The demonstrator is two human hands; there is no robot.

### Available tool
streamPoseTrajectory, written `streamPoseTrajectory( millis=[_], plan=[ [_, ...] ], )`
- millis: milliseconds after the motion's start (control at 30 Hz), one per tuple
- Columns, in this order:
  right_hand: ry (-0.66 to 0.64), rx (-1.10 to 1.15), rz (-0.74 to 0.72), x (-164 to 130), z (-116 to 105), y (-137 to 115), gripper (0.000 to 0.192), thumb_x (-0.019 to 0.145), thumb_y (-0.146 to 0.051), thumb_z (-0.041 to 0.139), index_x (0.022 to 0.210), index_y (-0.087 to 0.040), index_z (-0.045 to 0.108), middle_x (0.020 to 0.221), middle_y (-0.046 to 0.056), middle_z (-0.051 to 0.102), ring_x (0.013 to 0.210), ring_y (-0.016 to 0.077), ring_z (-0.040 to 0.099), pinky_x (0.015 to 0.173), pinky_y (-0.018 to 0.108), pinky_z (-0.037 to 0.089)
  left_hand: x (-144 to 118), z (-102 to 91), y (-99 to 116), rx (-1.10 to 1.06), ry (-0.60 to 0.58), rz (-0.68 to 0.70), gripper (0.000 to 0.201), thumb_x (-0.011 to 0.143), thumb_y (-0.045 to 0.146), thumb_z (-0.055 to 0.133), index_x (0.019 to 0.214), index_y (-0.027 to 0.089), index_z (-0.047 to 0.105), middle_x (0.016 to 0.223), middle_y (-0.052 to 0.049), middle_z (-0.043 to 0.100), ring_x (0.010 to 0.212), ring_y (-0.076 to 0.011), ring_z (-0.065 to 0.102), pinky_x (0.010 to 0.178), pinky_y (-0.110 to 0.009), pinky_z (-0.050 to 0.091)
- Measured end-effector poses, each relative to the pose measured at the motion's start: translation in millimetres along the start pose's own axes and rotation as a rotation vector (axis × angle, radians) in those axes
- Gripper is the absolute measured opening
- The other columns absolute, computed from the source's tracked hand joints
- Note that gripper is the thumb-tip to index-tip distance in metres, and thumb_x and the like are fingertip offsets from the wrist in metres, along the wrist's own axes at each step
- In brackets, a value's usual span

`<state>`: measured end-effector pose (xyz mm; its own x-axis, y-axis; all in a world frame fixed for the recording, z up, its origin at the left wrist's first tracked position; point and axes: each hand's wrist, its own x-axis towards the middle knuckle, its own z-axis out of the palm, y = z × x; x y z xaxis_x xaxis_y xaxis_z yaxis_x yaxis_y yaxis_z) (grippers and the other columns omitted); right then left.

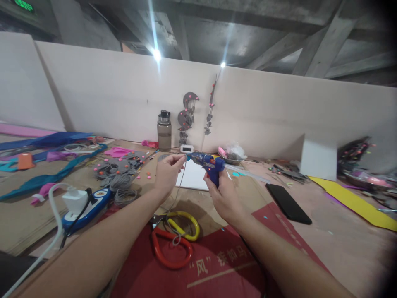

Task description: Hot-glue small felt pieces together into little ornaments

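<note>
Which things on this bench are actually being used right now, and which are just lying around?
In use: blue glue gun in right hand; thin grey cord pinched by left hand at the nozzle.

Lying about: scissors, black phone, water bottle, power strip.

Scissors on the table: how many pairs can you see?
2. The red-handled scissors lie nearest the person; the yellow-handled scissors lie just behind, overlapping them. More may be hidden among the clutter.

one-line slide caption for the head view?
Right hand grips a blue glue gun while left hand pinches grey string at its nozzle.
</note>
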<state>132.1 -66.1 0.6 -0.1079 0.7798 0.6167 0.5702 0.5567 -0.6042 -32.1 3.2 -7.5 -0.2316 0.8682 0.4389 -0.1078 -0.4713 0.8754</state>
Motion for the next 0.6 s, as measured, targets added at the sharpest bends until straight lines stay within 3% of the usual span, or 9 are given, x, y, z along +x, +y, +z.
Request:
streamPoseTrajectory(
  millis=[333, 600],
  plan=[
    [0.025, -0.018, 0.027, 0.7, -0.3, 1.9, 0.018, 0.085, -0.025, 0.045, 0.102, -0.019, 0.048, 0.089, 0.008, 0.058, 0.077, 0.0187, 0.053, 0.069, 0.031, 0.041, -0.7, 0.4, 3.9, 0.0, 0.014, -0.005, 0.025, 0.067, 0.037, 0.068, 0.078, 0.014, 0.069, 0.062, 0.0, 0.06, 0.053, -0.0079, 0.048, 0.051, -0.021, 0.036],
    [0.065, 0.0, 0.02, 2.2, -0.3, 6.3, 0.024, 0.085, -0.027, 0.044, 0.108, -0.019, 0.047, 0.089, 0.007, 0.058, 0.075, 0.0175, 0.053, 0.067, 0.03, 0.042, -0.4, -0.3, 4.6, 0.001, 0.012, -0.012, 0.027, 0.067, 0.039, 0.068, 0.079, 0.015, 0.068, 0.063, 0.0, 0.06, 0.052, -0.0081, 0.047, 0.051, -0.022, 0.036]
  ],
)
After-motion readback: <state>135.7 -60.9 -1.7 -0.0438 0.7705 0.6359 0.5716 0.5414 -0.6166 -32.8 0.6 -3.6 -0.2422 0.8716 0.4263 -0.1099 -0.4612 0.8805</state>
